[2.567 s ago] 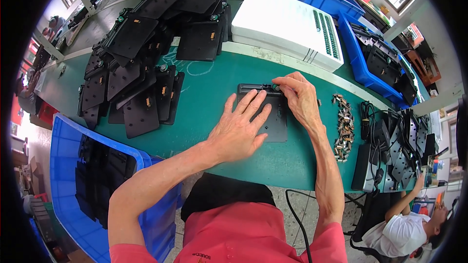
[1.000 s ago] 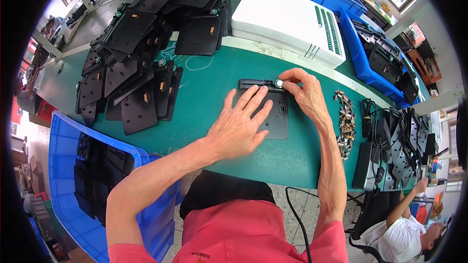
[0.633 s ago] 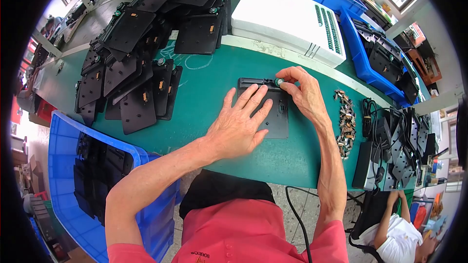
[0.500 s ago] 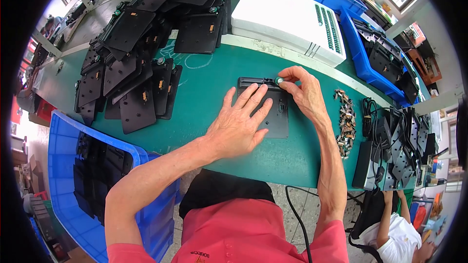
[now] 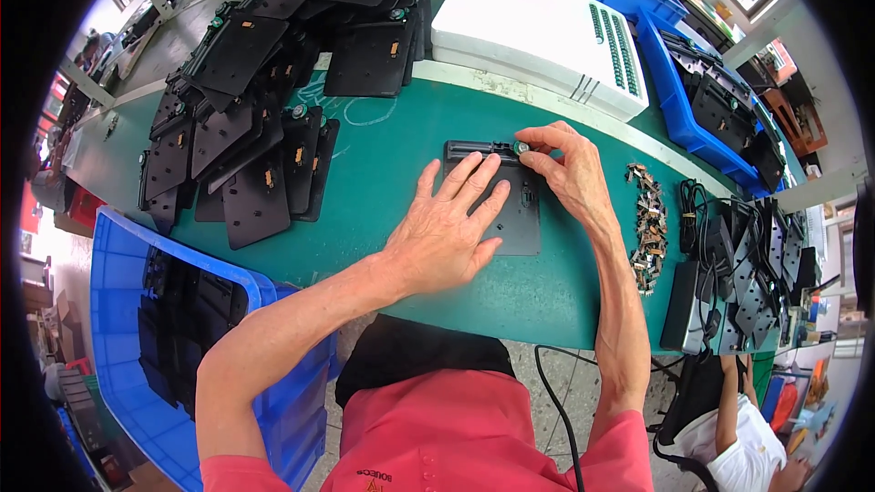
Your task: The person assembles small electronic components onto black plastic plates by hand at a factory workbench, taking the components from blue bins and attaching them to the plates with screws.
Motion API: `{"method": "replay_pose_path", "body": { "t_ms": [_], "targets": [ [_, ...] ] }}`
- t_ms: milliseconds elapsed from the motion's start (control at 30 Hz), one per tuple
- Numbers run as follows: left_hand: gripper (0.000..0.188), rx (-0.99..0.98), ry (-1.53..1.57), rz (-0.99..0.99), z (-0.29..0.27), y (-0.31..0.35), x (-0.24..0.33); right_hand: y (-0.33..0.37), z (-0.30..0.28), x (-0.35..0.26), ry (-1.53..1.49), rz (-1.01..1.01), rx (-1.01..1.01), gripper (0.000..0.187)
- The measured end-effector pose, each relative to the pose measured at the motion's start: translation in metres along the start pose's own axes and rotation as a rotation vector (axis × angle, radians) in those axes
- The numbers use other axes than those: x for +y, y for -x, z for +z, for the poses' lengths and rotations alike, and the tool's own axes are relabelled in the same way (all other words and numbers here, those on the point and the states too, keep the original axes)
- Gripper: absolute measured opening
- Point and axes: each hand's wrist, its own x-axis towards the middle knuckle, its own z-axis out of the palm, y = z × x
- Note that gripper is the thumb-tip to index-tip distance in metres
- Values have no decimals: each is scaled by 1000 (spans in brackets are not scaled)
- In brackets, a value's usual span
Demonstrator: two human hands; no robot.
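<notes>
A flat black plastic panel point(image 5: 518, 235) with a ridged bar along its far edge lies on the green tabletop in front of me. My left hand point(image 5: 442, 235) rests on it palm down, fingers spread, their tips near the bar. At the panel's far right corner, my right hand point(image 5: 576, 175) pinches a small round green part point(image 5: 521, 148) between thumb and fingertips. That part sits against the end of the bar; whether it is fixed there I cannot tell. A small metal piece point(image 5: 527, 195) shows on the panel, right of my left fingers.
Similar black panels point(image 5: 239, 56) are heaped at the far left. A white foam block point(image 5: 519, 23) holds rows of green parts. Small metal pieces point(image 5: 649, 232) lie right, beside cables point(image 5: 693, 219) and black parts. Blue bins stand near left point(image 5: 114, 301) and far right point(image 5: 670, 100). Another person point(image 5: 743, 442) sits lower right.
</notes>
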Motion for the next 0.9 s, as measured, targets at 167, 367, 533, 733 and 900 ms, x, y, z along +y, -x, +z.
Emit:
{"method": "replay_pose_path", "body": {
  "t_ms": [167, 367, 533, 733, 900],
  "targets": [
    [63, 0, 5, -1, 0, 0, 0, -1, 2, -2, 17, -20, 10, 21],
    [62, 1, 2, 0, 0, -2, 1, 1, 6, -1, 101, -79, 40, 21],
    [62, 3, 3, -2, -1, -1, 1, 2, 8, -4, 121, -26, 25, 23],
    [62, 5, 2, 2, 1, -2, 0, 3, 6, -3, 42, 17, 28, 25],
    [62, 6, 4, 0, 1, 0, 0, 3, 10, -3, 5, 19, 80, 25]
  ]
}}
